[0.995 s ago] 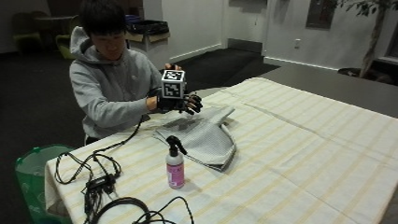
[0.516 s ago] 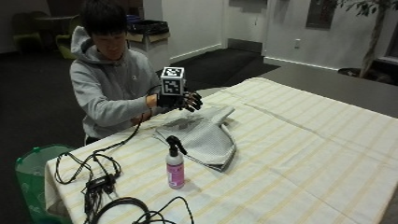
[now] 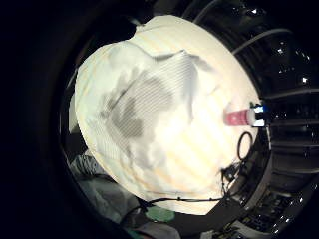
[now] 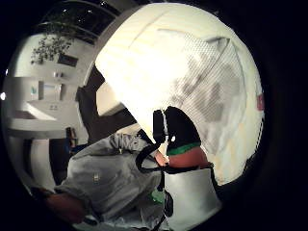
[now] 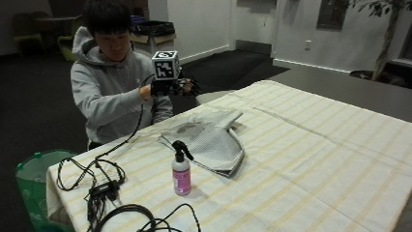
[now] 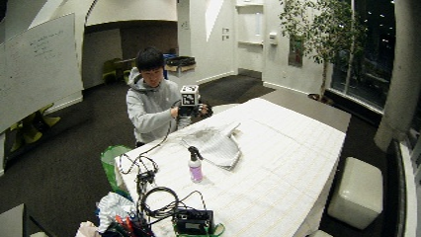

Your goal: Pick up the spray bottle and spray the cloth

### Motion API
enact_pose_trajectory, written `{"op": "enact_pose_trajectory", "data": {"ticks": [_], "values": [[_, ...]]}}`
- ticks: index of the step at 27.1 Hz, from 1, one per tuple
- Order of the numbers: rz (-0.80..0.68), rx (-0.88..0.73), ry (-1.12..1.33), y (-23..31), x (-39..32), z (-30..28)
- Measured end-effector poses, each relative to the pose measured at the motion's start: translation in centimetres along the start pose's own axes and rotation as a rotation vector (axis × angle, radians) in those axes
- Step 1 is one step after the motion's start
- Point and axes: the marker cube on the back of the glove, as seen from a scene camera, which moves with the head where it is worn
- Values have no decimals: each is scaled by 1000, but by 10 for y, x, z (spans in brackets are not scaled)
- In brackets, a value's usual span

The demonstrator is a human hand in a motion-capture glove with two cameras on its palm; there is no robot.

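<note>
Spray bottle [image 5: 181, 170] stands upright on the striped table [image 5: 309, 159], just beside the cloth's [image 5: 209, 142] near edge; the gloved right hand [image 5: 170, 87] hovers above the cloth's far side, fingers spread, holding nothing

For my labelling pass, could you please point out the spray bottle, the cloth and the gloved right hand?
spray bottle [image 5: 182, 178]: outside view, on its pink body.
cloth [image 5: 212, 143]: outside view, middle of the folded fabric.
gloved right hand [image 5: 172, 87]: outside view, middle of the glove.

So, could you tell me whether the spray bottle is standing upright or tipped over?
Upright. The bottle stands on its base on the table, nozzle on top, beside the cloth, untouched; the gloved hand is raised well away.
</note>
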Motion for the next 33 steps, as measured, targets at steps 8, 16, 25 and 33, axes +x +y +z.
{"op": "enact_pose_trajectory", "data": {"ticks": [8,16,25,33], "values": [[54,90,81,38,43,-53],[210,182,58,65,99,-56],[374,340,-4,69,159,-40],[448,547,-102,56,192,-24]]}}
